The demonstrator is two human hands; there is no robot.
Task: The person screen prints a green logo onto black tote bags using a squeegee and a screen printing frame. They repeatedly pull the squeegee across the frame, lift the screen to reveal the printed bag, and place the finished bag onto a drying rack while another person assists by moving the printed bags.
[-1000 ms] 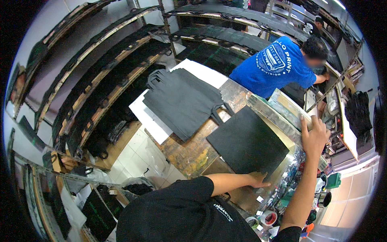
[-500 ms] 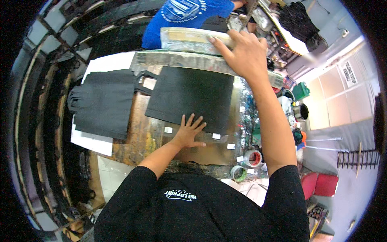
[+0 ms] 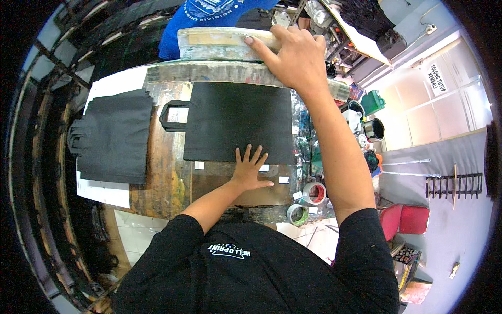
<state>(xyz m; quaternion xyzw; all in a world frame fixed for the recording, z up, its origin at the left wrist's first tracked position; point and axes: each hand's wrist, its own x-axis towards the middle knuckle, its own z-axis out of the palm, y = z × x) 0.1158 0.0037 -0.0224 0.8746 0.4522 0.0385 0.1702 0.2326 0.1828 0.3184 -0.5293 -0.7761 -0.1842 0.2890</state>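
Observation:
A black cloth tote bag (image 3: 238, 118) lies flat on the worn wooden table, its handle loop (image 3: 172, 116) pointing left. My left hand (image 3: 250, 170) rests with spread fingers on the bag's near edge, the thumb out to the right over the brown board (image 3: 230, 186). At the far side, my right hand (image 3: 300, 57) is closed around the right end of a long, paint-smeared squeegee (image 3: 214, 45) with a wooden strip. My thumb lies on its near face; the fingertips are partly hidden behind it. Just below the squeegee runs a stained grey bar (image 3: 219, 73).
Left of the bag sits a stack of black tote bags (image 3: 112, 138) on white sheets (image 3: 102, 191). Tape rolls (image 3: 314, 193) stand at the near right corner, and cans (image 3: 373, 130) farther right. A person in a blue shirt (image 3: 209, 18) is beyond the table.
The tote bag has turned slightly and now lies squarer to the table, its handle straighter. The whole view has shifted a little. Both hands keep their hold, and the blue-shirted person has moved.

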